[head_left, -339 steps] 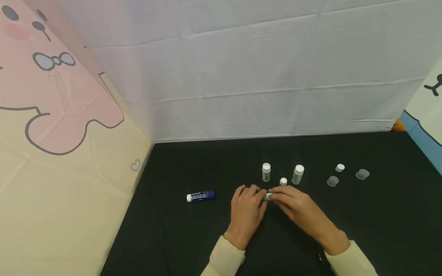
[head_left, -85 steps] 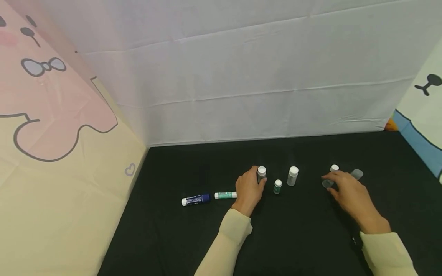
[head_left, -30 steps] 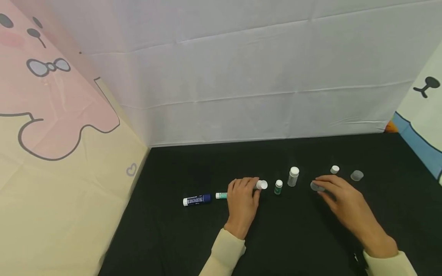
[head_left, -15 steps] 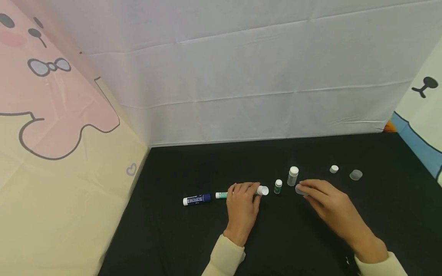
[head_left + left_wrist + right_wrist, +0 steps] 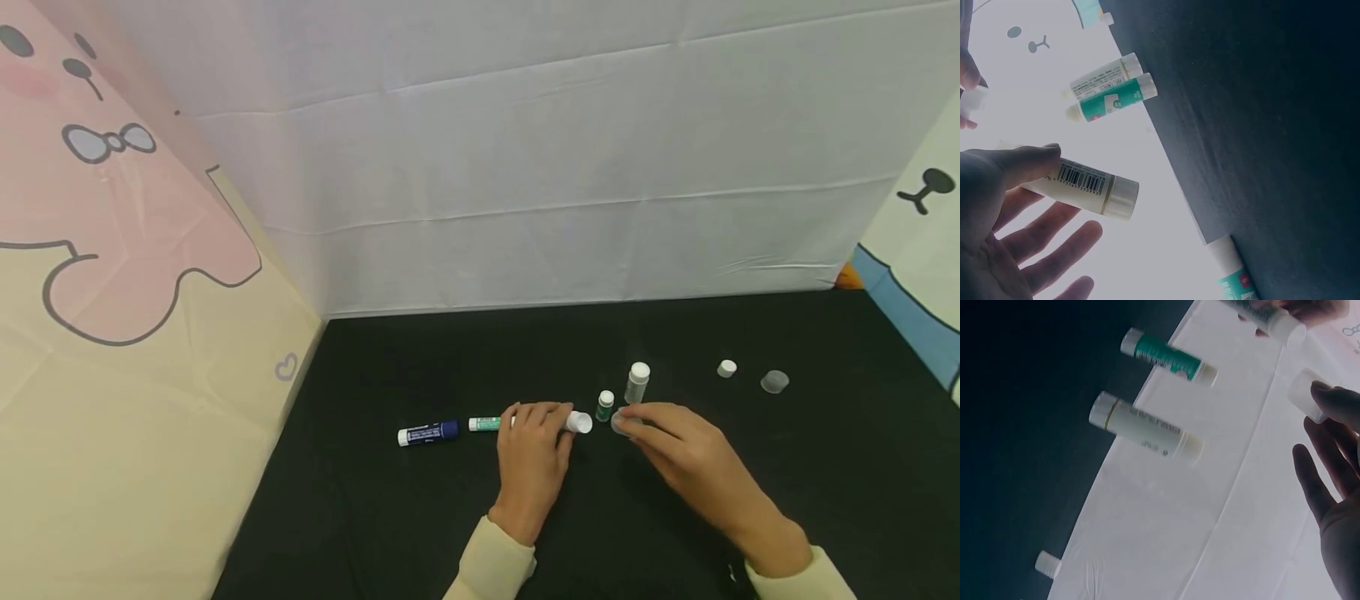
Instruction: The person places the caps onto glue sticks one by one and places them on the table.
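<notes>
My left hand (image 5: 531, 467) holds a whitish glue stick (image 5: 1082, 185) with a barcode label. It is tilted over, its white end pointing right. My right hand (image 5: 693, 454) pinches a translucent cap (image 5: 1305, 395) between thumb and fingers, a short way right of that end and apart from it. Just behind the hands, a small green glue stick (image 5: 604, 407) and a larger whitish glue stick (image 5: 637, 384) stand upright, both without caps over their pale tops. My left hand partly covers a white-and-green glue stick (image 5: 484, 424) lying on the table.
A navy glue stick (image 5: 427, 433) lies at the left. On the right side of the black table (image 5: 847, 467) are a small white cap (image 5: 726, 368) and a translucent cap (image 5: 775, 382). A white cloth (image 5: 480, 183) hangs behind the table.
The white-and-green glue stick was laid at the left. My left hand lifted and tilted the upright whitish one. My right hand picked up a translucent cap and carried it left towards it.
</notes>
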`<action>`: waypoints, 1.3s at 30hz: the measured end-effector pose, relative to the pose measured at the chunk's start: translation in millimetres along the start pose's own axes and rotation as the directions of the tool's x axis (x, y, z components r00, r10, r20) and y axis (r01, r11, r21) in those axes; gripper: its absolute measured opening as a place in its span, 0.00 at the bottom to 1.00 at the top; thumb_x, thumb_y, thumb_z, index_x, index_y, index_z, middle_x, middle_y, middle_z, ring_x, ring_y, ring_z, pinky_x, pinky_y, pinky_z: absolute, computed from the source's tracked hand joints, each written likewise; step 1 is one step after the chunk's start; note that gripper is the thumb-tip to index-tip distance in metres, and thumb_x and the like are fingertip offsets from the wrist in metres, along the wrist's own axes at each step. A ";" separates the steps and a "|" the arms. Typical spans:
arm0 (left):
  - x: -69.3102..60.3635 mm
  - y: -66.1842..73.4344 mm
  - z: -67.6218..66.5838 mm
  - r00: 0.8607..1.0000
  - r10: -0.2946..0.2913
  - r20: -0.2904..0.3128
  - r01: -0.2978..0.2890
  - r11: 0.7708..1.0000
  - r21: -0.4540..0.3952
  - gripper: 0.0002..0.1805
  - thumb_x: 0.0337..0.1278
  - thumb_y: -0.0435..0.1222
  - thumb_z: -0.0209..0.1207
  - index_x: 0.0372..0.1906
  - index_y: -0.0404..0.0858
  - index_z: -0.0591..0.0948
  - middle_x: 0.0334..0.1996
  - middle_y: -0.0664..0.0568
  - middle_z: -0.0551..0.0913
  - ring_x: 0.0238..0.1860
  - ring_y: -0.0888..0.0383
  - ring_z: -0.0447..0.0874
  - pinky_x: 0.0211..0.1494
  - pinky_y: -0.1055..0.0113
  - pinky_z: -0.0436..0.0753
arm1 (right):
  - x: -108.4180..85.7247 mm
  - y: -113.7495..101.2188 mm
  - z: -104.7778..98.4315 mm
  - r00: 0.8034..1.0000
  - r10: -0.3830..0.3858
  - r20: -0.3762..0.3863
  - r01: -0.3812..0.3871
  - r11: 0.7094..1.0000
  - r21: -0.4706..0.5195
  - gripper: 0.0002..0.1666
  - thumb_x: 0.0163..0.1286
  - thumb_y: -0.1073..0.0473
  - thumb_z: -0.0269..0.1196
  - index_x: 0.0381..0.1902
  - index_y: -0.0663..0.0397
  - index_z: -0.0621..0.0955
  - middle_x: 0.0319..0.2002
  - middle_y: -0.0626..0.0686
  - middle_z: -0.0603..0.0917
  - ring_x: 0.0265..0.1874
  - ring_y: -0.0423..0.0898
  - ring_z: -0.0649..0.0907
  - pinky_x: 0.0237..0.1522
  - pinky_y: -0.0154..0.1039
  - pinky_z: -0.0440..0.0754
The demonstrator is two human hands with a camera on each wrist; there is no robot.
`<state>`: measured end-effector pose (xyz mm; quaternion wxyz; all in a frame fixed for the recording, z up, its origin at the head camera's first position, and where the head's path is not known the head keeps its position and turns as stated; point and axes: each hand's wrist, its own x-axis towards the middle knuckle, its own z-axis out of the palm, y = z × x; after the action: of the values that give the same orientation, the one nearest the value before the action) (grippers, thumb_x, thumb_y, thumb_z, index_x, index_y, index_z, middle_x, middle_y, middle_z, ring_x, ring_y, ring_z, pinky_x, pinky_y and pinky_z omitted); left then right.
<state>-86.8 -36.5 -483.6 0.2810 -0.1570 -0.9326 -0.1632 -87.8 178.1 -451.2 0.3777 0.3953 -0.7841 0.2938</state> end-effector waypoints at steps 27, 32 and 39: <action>-3.1 6.0 -2.9 0.997 0.072 -0.019 -0.072 0.997 0.011 0.16 0.49 0.39 0.81 0.46 0.49 0.93 0.44 0.59 0.91 0.46 0.59 0.87 0.61 0.54 0.83 | -3.9 -11.5 17.9 0.996 0.052 0.070 -0.057 0.996 0.072 0.26 0.87 0.48 0.51 0.48 0.58 0.91 0.48 0.54 0.89 0.43 0.50 0.88 0.65 0.24 0.74; -3.8 6.8 -2.3 0.996 0.091 -0.007 -0.090 0.996 0.020 0.16 0.49 0.38 0.81 0.46 0.49 0.93 0.43 0.60 0.91 0.46 0.60 0.87 0.62 0.55 0.83 | -4.1 -11.7 18.8 0.996 0.051 0.079 -0.058 0.995 0.086 0.26 0.87 0.48 0.52 0.48 0.59 0.90 0.47 0.53 0.89 0.43 0.50 0.88 0.64 0.23 0.74; -4.1 9.0 -3.8 0.992 0.124 0.008 -0.124 0.992 0.031 0.17 0.48 0.39 0.81 0.47 0.49 0.93 0.42 0.60 0.90 0.46 0.60 0.87 0.63 0.55 0.83 | -7.2 -12.9 19.5 0.986 0.107 0.131 -0.118 0.990 0.077 0.29 0.87 0.45 0.50 0.48 0.59 0.90 0.48 0.53 0.89 0.45 0.51 0.88 0.64 0.23 0.74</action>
<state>-78.4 -30.7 -481.0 0.2904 -0.2105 -0.9244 -0.1301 -81.1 159.5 -465.6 0.2929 0.3839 -0.8145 0.3217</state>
